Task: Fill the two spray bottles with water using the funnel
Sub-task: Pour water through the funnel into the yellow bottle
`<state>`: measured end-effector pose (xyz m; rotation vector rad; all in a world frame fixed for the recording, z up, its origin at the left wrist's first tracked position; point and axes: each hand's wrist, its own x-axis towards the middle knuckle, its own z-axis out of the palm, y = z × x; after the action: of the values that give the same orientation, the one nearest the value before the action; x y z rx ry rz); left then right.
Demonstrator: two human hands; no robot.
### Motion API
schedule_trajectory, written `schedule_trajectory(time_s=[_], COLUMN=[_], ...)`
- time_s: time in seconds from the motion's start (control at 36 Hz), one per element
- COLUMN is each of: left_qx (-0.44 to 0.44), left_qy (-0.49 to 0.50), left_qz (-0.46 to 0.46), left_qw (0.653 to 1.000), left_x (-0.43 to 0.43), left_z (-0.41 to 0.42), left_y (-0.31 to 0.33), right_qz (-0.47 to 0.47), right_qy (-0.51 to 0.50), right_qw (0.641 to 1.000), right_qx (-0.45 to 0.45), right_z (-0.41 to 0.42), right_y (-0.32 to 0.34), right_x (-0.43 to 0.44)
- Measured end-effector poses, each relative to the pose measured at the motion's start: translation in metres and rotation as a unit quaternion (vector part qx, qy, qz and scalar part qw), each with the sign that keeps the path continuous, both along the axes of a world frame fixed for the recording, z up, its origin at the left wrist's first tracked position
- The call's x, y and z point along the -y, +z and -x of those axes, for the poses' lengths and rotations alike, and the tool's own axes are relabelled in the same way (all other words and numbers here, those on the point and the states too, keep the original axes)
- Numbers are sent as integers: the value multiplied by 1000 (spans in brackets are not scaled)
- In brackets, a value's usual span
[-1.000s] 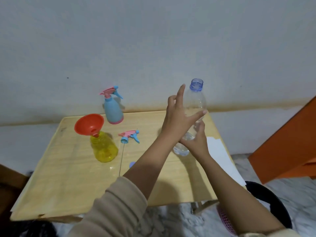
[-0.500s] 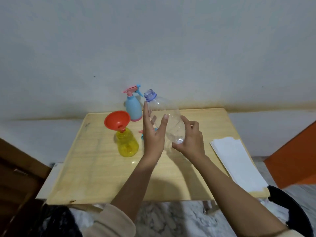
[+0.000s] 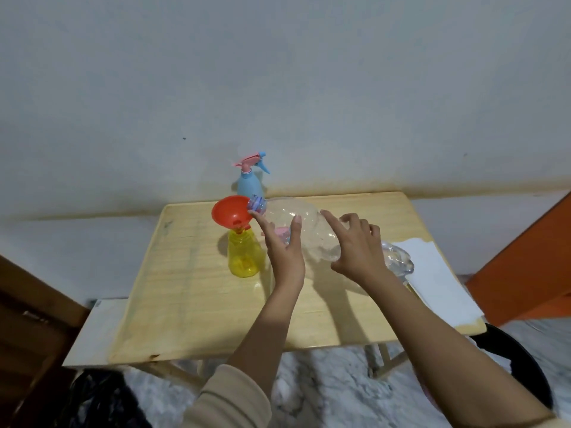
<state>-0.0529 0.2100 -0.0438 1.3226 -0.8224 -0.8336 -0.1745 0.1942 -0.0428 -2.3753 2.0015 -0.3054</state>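
Note:
A clear plastic water bottle (image 3: 306,220) lies tipped almost flat above the wooden table (image 3: 191,288). Its blue mouth touches the rim of the red funnel (image 3: 228,213). The funnel stands in the neck of the yellow spray bottle (image 3: 242,257). My left hand (image 3: 285,257) cradles the water bottle near its neck between thumb and forefinger. My right hand (image 3: 358,248) grips the bottle's lower body. The blue spray bottle (image 3: 248,186) stands at the back edge with its pink and blue trigger head on. A loose pink spray head (image 3: 281,232) shows partly behind my left hand.
White paper (image 3: 432,273) lies on the table's right side, with a blurred clear shape (image 3: 398,261) beside my right wrist. A black bin (image 3: 519,366) sits on the floor at the right, orange furniture (image 3: 525,257) beyond it. Brown furniture (image 3: 31,319) stands at the left.
Both hands carried the water bottle left from upright and tipped it over, so its mouth now meets the funnel. My view has shifted left and back.

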Motion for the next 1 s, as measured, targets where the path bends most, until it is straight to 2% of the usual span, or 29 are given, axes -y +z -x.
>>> schedule_trajectory(time_s=[0.31, 0.58, 0.78, 1.0], left_qx=[-191, -235, -272, -307], left_qy=[-25, -40, -30, -27], left_qz=[-53, -28, -36, -49], left_qw=[980, 971, 961, 950], left_x=[2, 4, 6, 8], left_z=[-10, -11, -8, -6], left_y=[8, 23, 23, 29], right_qz=[15, 23, 41, 50], right_qy=[0, 15, 19, 21], right_qw=[996, 994, 988, 987], right_qx=[-88, -103, -145, -152], right_z=[-11, -15, -16, -16], right_y=[36, 62, 71, 77], right_x=[-5, -5, -1, 4])
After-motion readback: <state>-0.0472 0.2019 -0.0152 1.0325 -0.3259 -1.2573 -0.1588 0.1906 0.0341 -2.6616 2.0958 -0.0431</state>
